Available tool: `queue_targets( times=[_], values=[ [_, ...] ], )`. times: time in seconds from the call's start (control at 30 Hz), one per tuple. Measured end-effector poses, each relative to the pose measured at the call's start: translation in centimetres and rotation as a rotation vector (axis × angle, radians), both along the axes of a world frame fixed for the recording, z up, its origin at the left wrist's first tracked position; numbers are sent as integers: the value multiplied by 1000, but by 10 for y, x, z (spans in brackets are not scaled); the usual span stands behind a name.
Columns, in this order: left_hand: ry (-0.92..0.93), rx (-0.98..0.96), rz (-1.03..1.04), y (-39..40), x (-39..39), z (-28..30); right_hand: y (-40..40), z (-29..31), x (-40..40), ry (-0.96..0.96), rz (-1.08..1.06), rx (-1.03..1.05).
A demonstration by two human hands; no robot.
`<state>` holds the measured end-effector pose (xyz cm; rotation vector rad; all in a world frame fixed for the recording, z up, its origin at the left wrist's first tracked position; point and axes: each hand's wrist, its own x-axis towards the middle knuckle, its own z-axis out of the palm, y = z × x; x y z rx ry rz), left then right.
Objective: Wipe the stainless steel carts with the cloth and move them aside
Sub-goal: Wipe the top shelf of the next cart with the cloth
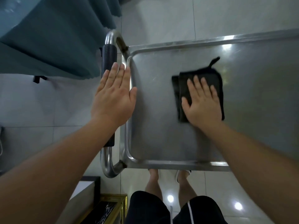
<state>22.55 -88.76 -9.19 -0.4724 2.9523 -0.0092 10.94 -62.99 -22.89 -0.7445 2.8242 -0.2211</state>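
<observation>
A stainless steel cart [161, 143] stands in front of me, its flat top tray filling the middle and right of the view. Its tubular handle with a black grip [109, 57] is at the left end. A dark folded cloth [202, 76] with a hanging loop lies on the tray. My right hand [201, 101] presses flat on the cloth with straight fingers. My left hand [114, 94] is held flat with straight fingers over the cart's left rim and handle, holding nothing.
Teal fabric [48, 38] hangs at the upper left, close to the cart's handle. A gold-framed dark table [110, 209] and a white surface [84, 188] stand at the lower left. My legs and white slippers are under the cart's near edge on the tiled floor [161, 16].
</observation>
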Motion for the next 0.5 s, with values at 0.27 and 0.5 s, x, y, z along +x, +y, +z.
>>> queue_targets(
  times=[0.27,0.5],
  values=[
    [-11,-50,2,1,-1,-1,-62,11,-136,-90,-20,19],
    [-16,-82,-3,2,-2,-3,-14,18,-82,-101,2,37]
  ],
)
